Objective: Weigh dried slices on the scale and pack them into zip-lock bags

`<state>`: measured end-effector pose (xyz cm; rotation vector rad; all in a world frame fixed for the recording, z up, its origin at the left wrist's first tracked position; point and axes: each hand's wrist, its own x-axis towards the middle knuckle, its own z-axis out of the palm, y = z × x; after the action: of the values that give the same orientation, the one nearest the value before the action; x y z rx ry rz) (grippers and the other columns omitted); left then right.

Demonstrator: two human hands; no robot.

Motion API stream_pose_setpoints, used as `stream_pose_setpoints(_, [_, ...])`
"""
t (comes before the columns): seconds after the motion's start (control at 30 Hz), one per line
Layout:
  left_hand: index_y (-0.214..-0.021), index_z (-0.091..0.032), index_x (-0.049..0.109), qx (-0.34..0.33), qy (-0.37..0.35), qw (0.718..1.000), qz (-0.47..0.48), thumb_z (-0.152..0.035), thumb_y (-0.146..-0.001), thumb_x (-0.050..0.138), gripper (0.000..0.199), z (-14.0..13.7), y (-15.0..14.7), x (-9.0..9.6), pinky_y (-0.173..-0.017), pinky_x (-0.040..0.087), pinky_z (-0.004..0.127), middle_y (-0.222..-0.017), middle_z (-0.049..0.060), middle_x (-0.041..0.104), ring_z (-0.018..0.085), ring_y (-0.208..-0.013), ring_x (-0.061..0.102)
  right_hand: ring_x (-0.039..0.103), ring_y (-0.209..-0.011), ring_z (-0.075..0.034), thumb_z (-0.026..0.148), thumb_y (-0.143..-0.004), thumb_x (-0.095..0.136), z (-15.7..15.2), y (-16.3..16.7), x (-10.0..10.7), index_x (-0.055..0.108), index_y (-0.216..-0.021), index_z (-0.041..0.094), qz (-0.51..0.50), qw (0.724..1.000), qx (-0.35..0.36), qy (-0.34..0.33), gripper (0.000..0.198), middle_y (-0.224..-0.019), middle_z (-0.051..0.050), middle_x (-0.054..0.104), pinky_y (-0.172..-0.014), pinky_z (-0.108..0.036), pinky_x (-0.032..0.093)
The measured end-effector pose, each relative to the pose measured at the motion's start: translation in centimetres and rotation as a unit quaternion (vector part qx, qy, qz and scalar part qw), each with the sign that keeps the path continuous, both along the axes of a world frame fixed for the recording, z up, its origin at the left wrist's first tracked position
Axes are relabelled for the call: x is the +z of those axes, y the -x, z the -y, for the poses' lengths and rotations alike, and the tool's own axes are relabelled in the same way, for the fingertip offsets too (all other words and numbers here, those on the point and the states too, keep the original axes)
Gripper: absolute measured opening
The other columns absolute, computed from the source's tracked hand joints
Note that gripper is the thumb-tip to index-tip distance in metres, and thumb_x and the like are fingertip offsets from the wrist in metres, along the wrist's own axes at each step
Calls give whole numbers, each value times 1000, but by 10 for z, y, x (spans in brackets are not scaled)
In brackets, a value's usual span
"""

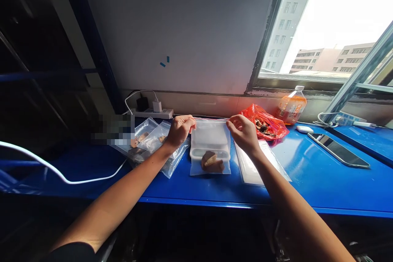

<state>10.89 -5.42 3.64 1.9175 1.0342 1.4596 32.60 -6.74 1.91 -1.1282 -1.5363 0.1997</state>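
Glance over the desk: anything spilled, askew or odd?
Slightly askew: the clear plastic bags with brown contents overlap at mixed angles, left of the translucent plastic bag being held. No spill shows on the glossy blue desk.

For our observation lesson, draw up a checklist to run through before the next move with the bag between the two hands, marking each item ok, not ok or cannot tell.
1. Left hand grips the clear bag at its top left corner: ok.
2. Right hand grips the top right corner: ok.
3. Brown pieces sit low in the bag, away from its top edge: ok.
4. Top edge fully sealed: cannot tell; too small to judge.
5. Red bag closed: not ok; it gapes, showing dark pieces.
6. Phone apart from both hands: ok.
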Motion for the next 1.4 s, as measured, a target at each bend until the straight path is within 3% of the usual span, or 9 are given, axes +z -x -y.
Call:
stream_pose_setpoints(0.1, [-53, -19, 55, -1, -49, 994, -98, -25, -75, 52, 22, 7, -1, -1, -57, 33, 27, -53, 0, 50, 14, -56, 43, 57, -89, -25, 28, -77, 58, 8, 7, 0, 60, -103, 20, 131, 987, -31, -85, 26, -91, -9, 64, -81, -40, 45])
stream_pose_setpoints(0.23, [-71, -20, 62, -50, -162, 939, -300, -28, -87, 47, 23, 12, -6, -5, -65, 38, 28, -71, 3, 62, 17, -66, 54, 56, -96, -25, 13, -77, 51, 20, 28, -4, 54, -105, 20, 219, 969, 63, -94, 29, -98, -9, 66, -86, -41, 43])
stream_pose_setpoints(0.5, [-83, -21, 64, -20, -181, 904, -387, -29, -90, 45, 22, 15, -8, -4, -66, 39, 28, -74, 4, 65, 19, -69, 59, 58, -87, -24, 10, -77, 48, 22, 37, -13, 46, -116, 19, 185, 976, 59, -102, 39, -90, -8, 64, -83, -39, 43])
stream_pose_setpoints(0.77, [-73, -21, 58, -35, -211, 902, -375, -24, -83, 49, 14, 13, -8, -6, -59, 34, 27, -66, 1, 59, 16, -60, 53, 58, -82, -22, 7, -77, 44, 27, 39, -13, 46, -109, 21, 183, 974, 65, -118, 34, -85, -5, 63, -79, -36, 42])
stream_pose_setpoints(1.0, [-55, -20, 39, -70, -261, 919, -288, -22, -81, 43, 27, 11, -8, -7, -53, 33, 25, -51, -3, 44, 11, -49, 41, 57, -81, -21, 10, -83, 44, 23, 46, -14, 45, -96, 23, 186, 974, 56, -116, 18, -89, -6, 63, -76, -36, 42])
stream_pose_setpoints(1.17, [-52, -19, 39, -66, -309, 919, -237, -14, -71, 44, 21, 17, -5, 1, -50, 31, 25, -48, -4, 40, 10, -47, 35, 58, -82, -21, 16, -84, 49, 18, 35, -8, 45, -98, 23, 168, 978, 60, -108, 16, -91, -5, 63, -80, -38, 41])
stream_pose_setpoints(1.4, [-49, -18, 38, -71, -331, 926, -168, -12, -71, 47, 25, 32, -1, 16, -46, 25, 24, -47, -5, 35, 7, -45, 30, 58, -88, -22, 18, -85, 49, 11, 21, 0, 50, -99, 23, 165, 976, 33, -135, 15, -94, -6, 64, -85, -41, 40])
